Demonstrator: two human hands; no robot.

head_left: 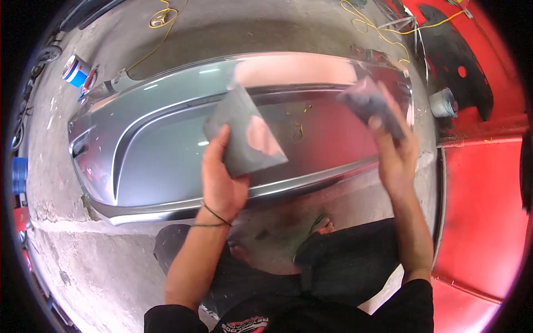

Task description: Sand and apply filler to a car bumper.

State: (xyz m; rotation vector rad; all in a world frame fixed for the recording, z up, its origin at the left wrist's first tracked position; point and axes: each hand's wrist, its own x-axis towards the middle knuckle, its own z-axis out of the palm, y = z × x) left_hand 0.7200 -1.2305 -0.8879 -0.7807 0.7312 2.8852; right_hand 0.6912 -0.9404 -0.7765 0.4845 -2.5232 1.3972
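Note:
My left hand [222, 180] grips the lower left edge of a flat grey plate [236, 130], tilted above a silver-grey car hood [172, 155]. A dab of pink body filler [261, 136] lies on that plate. My right hand [397, 152], smeared by motion, is closed round a dark, roughly rectangular block-like tool [372, 105] over the hood's right part. Its exact kind is too blurred to tell. A broad pink patch [294, 69] runs along the far edge of the hood, between and beyond my hands.
A blue and white bucket [76, 71] stands far left, a grey pail [443, 103] at the right. Yellow cords [383, 30] lie across the concrete floor [100, 272]. Large red panels [483, 216] line the right side. My bent legs are close to the hood's near edge.

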